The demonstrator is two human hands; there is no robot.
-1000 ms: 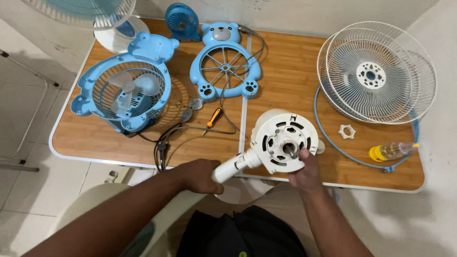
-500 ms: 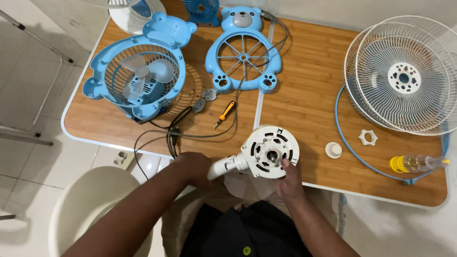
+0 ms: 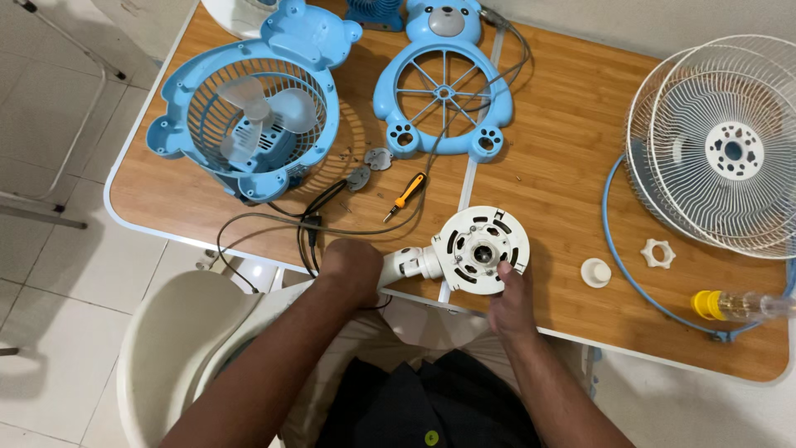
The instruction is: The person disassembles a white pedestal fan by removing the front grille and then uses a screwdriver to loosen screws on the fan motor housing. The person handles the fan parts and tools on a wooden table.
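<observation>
Wooden folding table (image 3: 564,158) carries several fan parts. Far left: a blue bear-shaped plastic fan housing (image 3: 249,108) with pale translucent blades inside. Beside it, centre back: a flat blue bear-shaped front grille (image 3: 444,83). Right edge: two stacked white wire fan guards (image 3: 721,149), with a thin blue ring (image 3: 618,265) lying partly under them. Near the guards: a white star-shaped plastic nut (image 3: 657,253), a white round cap (image 3: 595,272) and a small clear bottle with a yellow cap (image 3: 734,304). An orange-handled screwdriver (image 3: 405,197) lies among black cables (image 3: 311,220), just beyond the hands.

White round fan motor housing (image 3: 481,249) sits at the near table edge, its neck pointing left.

Left hand (image 3: 352,270): closed around the neck of the housing. Right hand (image 3: 510,299): fingers loosely bent, touching the lower right rim of the housing; whether it grips cannot be told.
</observation>
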